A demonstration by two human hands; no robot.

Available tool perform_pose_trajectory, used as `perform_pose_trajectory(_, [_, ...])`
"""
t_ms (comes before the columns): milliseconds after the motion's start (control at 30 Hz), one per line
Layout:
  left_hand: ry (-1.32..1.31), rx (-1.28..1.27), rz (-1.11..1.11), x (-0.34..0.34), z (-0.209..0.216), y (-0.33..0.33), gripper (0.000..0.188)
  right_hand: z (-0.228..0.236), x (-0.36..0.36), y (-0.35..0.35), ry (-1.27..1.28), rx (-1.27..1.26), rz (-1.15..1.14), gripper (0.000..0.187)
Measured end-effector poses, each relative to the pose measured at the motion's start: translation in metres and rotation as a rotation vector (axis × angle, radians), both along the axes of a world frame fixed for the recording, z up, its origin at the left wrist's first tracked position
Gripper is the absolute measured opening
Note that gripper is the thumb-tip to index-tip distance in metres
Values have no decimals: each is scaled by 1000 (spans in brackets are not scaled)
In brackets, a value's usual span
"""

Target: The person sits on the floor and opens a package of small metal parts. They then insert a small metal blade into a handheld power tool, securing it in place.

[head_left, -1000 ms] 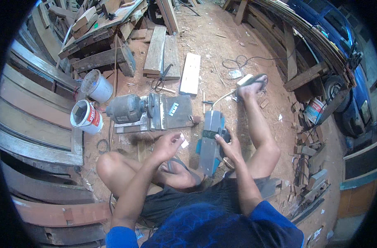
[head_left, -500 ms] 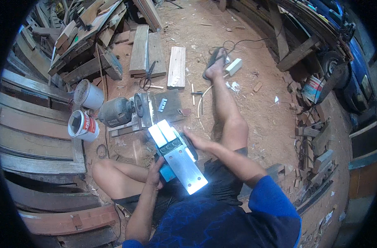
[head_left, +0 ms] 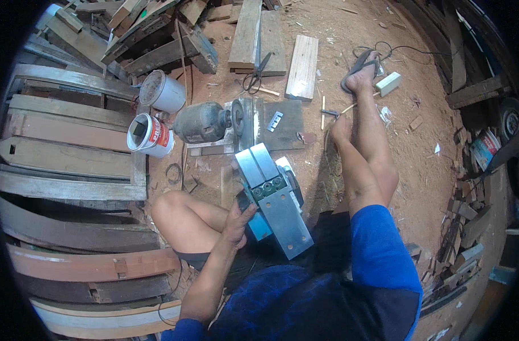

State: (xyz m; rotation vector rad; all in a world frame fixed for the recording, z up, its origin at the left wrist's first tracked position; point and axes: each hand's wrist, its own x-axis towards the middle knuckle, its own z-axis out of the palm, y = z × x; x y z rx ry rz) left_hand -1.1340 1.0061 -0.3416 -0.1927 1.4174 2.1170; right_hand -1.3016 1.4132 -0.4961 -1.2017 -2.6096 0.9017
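An upturned electric hand planer (head_left: 282,213), with flat metal sole plates and a blue-green body, rests over my lap. My left hand (head_left: 237,224) is closed round its dark handle on the left side. My right hand (head_left: 342,129) is stretched forward and low over the ground, beside a black T-handled wrench (head_left: 329,113). The back of that hand hides its fingers and the wrench's shaft, so I cannot tell whether it grips the wrench. A thin wooden stick (head_left: 323,108) lies just left of the wrench.
Ahead stands a dusty motor (head_left: 200,122) with a wheel; a small pale packet (head_left: 275,121) lies beside it. Two buckets (head_left: 163,94) (head_left: 157,139) are at the left. Scissors (head_left: 256,77) and boards (head_left: 302,67) lie farther off. Stacked timber (head_left: 72,148) fills the left side.
My right hand has left the planer's side and reached forward to the T-handled wrench on the ground. My left hand keeps its hold on the planer. The view has shifted.
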Motion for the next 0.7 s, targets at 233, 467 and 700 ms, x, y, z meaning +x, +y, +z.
perform_pose_trajectory(233, [25,48,-18,13,36,25,67,74,22,7,162,-460,33,40])
perform_pose_trajectory(467, [164,111,-166,20,70,51,66,220,158,-24,642,-695,111,29])
perform_pose_trajectory(700, [104,226,-346,16,82,78,59,214,269,-71,757,-760,53,27])
